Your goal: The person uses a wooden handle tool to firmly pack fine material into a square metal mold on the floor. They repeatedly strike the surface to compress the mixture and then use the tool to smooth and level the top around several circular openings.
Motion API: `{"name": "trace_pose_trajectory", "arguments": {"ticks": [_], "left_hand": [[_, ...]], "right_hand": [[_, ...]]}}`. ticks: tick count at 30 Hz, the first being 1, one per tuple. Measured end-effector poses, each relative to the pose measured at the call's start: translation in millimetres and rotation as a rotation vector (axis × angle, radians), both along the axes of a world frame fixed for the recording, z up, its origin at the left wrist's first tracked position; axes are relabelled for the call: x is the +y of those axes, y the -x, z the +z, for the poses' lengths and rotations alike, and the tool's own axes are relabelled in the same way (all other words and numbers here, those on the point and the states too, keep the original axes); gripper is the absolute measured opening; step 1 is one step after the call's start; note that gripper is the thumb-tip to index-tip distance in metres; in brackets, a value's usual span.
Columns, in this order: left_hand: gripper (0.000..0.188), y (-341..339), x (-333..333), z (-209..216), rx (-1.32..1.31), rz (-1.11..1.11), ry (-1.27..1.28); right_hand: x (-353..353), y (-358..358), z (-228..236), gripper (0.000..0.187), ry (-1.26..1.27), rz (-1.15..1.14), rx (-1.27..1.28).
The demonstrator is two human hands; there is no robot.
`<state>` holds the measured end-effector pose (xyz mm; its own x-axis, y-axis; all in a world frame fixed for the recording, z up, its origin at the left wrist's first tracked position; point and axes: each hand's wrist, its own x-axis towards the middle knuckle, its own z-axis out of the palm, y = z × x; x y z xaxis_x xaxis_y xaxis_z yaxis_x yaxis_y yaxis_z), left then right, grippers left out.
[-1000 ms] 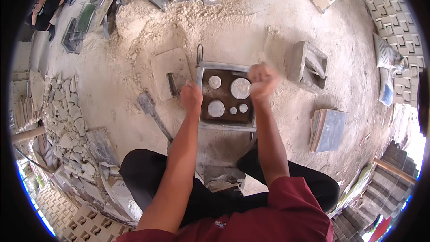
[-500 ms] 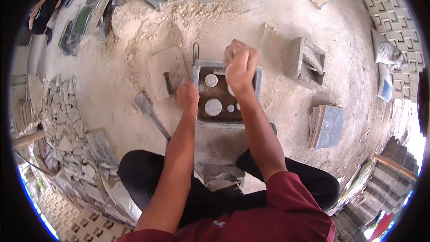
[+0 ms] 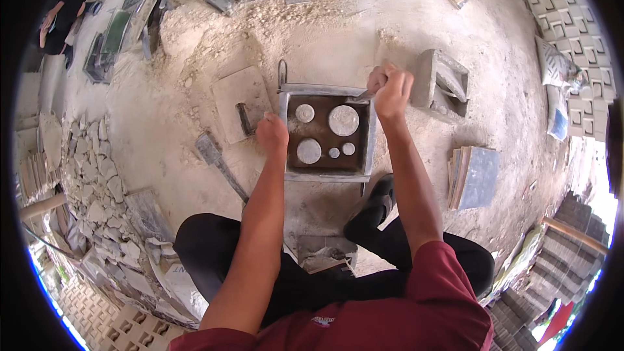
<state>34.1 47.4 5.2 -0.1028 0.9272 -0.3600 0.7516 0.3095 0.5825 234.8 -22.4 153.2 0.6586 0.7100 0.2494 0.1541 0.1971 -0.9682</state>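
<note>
A square metal-framed mould [image 3: 325, 178] lies on the ground before me, with a brown floor inside. Several pale round discs of different sizes stand in it, the largest disc [image 3: 344, 121] at the far right. My left hand [image 3: 272, 134] is closed at the mould's left side; whether it grips the frame is hidden. Above the far right corner my right hand [image 3: 390, 86] is closed around a thin, flat grey tool [image 3: 359, 97], whose end reaches over the frame's far edge. Most of that tool is covered by my fingers.
A small trowel-like tool [image 3: 244, 119] rests on a square board [image 3: 227, 94] at the left, near a flat-bladed tool [image 3: 209, 149]. Right of the mould are a hollow block [image 3: 426, 88] and stacked plates [image 3: 479, 179]. Rubble [image 3: 97, 182] lies far left; a person [image 3: 62, 19] is at upper left.
My right hand has moved right with the flat tool, along the mould's far side, uncovering the largest disc. My right foot has come into view. My left hand has stayed about where it was.
</note>
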Motion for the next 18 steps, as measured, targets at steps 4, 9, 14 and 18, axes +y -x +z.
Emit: {"name": "trace_pose_trajectory", "arguments": {"ticks": [4,9,14,18], "left_hand": [[0.057,-3,0,9,-0.004,0.018,0.026],[0.057,3,-1,9,0.009,0.002,0.025],[0.057,-3,2,-1,0.058,0.009,0.01],[0.055,-7,-3,0,0.066,0.006,0.009]], "right_hand": [[-23,12,-5,0.032,-0.094,-0.132,0.184],[-28,25,-6,0.033,-0.179,-0.081,0.097],[0,26,-26,0.035,-0.225,-0.066,-0.078],[31,24,-7,0.033,-0.153,-0.12,0.209]]}}
